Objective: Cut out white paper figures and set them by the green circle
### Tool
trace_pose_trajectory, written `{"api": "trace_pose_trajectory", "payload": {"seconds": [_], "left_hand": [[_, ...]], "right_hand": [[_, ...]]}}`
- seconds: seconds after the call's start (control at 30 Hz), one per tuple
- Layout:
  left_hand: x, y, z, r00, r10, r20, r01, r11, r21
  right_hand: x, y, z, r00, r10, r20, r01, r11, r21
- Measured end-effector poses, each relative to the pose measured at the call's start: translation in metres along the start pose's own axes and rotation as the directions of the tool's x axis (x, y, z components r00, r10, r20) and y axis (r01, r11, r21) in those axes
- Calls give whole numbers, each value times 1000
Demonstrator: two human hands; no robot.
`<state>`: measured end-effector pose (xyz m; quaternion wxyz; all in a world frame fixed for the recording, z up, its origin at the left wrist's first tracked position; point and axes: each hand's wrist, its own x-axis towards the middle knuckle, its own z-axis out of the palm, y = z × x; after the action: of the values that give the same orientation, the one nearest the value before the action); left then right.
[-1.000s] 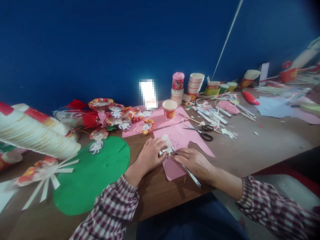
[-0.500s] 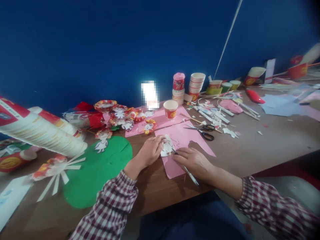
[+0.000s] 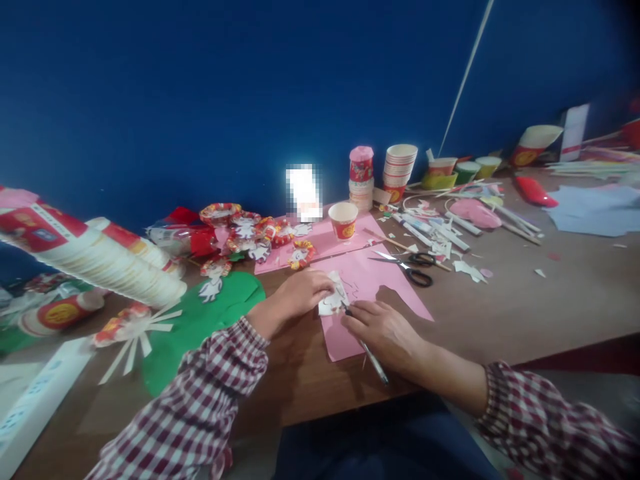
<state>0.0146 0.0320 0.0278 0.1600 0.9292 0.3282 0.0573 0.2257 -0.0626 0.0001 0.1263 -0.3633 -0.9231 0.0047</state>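
My right hand (image 3: 385, 330) is closed round a pen (image 3: 374, 363), its dark tip touching a small white paper piece (image 3: 331, 303) with a drawn outline. My left hand (image 3: 300, 293) rests its fingers on the upper left of that piece, pressing it down. Beneath lies pink paper (image 3: 373, 280) with a curved part cut away at its right and dark lines drawn near the white piece. Black-handled scissors (image 3: 417, 268) lie partly on the pink paper, beyond my right hand.
A paper cup (image 3: 343, 221) stands behind the hands. Stacked cups (image 3: 400, 172) are at the back, and a long leaning stack (image 3: 120, 263) is at the left. Green paper (image 3: 200, 330) lies beside my left forearm. Paper scraps (image 3: 470, 270) and rolled sticks lie at the right.
The view has shifted slightly. My left fingers lie a little farther left on the white piece, showing more of it. The back end of the pen has swung slightly left and down.
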Motion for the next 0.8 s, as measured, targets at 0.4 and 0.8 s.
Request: {"api": "trace_pose_trajectory", "payload": {"seconds": [0.4, 0.8], "left_hand": [[5, -7, -5, 995, 93, 29, -94, 995, 25], [1, -8, 0, 994, 107, 12, -107, 992, 68]], "right_hand": [[-1, 2, 6, 999, -6, -47, 7, 1000, 20], [2, 1, 2, 1000, -12, -21, 13, 999, 35]]}}
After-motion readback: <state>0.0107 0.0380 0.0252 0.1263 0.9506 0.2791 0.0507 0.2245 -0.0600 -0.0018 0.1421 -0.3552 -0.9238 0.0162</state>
